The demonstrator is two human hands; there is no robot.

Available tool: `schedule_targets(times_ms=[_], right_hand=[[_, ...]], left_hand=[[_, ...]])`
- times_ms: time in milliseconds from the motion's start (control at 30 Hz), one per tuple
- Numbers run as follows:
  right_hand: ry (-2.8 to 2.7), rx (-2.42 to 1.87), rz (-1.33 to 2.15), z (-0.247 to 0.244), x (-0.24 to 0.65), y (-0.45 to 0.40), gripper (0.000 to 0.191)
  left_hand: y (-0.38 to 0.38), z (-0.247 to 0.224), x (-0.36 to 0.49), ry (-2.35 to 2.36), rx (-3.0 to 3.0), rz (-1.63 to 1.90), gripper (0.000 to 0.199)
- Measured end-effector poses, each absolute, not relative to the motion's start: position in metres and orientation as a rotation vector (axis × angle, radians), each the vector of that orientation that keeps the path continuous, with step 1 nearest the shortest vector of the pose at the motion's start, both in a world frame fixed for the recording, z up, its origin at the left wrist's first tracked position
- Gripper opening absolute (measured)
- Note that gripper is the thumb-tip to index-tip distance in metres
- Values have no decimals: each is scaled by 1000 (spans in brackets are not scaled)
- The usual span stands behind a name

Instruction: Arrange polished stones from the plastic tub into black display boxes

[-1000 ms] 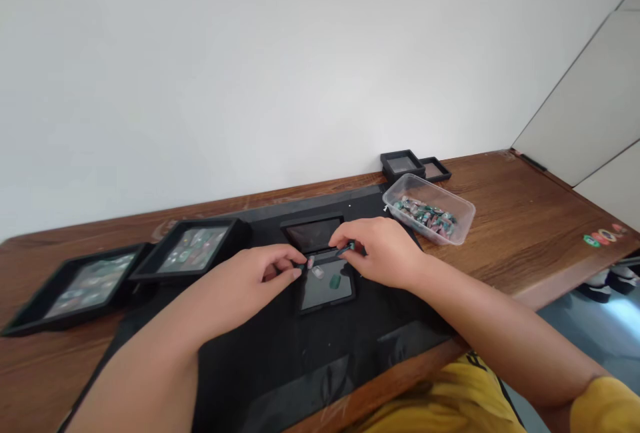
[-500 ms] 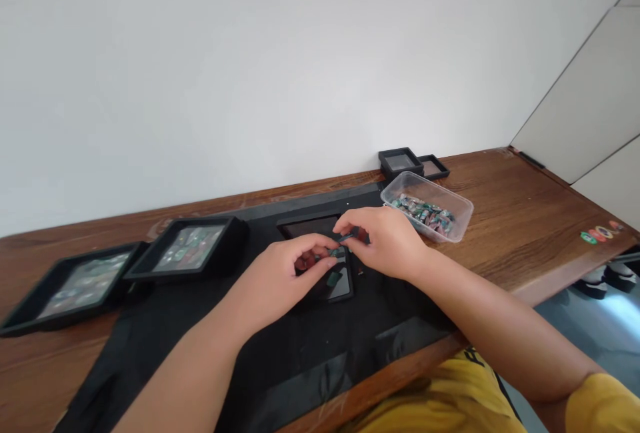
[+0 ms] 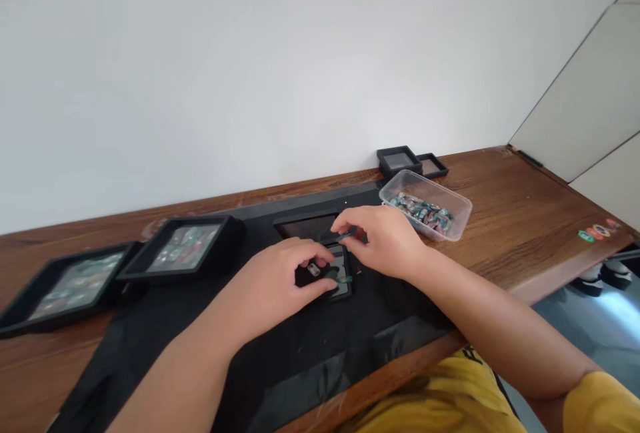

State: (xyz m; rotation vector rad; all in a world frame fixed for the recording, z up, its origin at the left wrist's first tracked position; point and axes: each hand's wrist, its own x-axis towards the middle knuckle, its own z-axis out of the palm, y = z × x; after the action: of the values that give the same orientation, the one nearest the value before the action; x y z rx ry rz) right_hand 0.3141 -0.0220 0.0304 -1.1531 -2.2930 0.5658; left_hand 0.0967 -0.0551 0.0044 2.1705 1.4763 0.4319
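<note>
An opened black frame [image 3: 313, 226] lies on the black mat, mostly under my hands. My left hand [image 3: 290, 269] rests over its near part, thumb and fingers apart. A green stone [image 3: 345, 279] lies at the left thumb's tip, and a pale clear stone [image 3: 313, 269] shows between thumb and fingers. Just to the right, my right hand [image 3: 380, 239] pinches a small dark stone [image 3: 345, 236] between thumb and fingertips, above the frame's right edge.
A clear plastic tub [image 3: 427, 206] of mixed stones is right of my hands. Small black frames [image 3: 400, 158] stand behind it by the wall. Two larger stone-filled frames [image 3: 183, 246] lie at left. Round stickers [image 3: 597, 231] mark the table's right edge.
My left fingers and thumb have spread apart, and the green and clear stones now show by them. My right hand keeps its pinch in nearly the same place.
</note>
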Motion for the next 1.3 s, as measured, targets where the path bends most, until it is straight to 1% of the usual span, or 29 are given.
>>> schedule_targets(times_ms=[167, 400, 700, 900, 1067, 1300], right_hand=[[-2281, -1166, 546, 31, 315, -21, 24], [-2294, -1150, 556, 30, 315, -22, 25], [-2307, -1142, 535, 31, 315, -23, 25], [-2309, -1139, 536, 31, 315, -23, 23], [-2280, -1179, 522, 32, 316, -22, 23], [-2300, -1275, 472, 35, 315, -25, 16]], left_hand=[[-53, -2, 90, 1404, 2243, 390, 24], [-53, -4, 96, 1412, 2272, 383, 30], [-54, -2, 97, 1420, 2265, 400, 25], [-52, 1, 99, 1419, 2277, 406, 27], [-52, 8, 102, 1594, 2251, 459, 29], [-53, 16, 104, 1763, 2158, 348, 30]])
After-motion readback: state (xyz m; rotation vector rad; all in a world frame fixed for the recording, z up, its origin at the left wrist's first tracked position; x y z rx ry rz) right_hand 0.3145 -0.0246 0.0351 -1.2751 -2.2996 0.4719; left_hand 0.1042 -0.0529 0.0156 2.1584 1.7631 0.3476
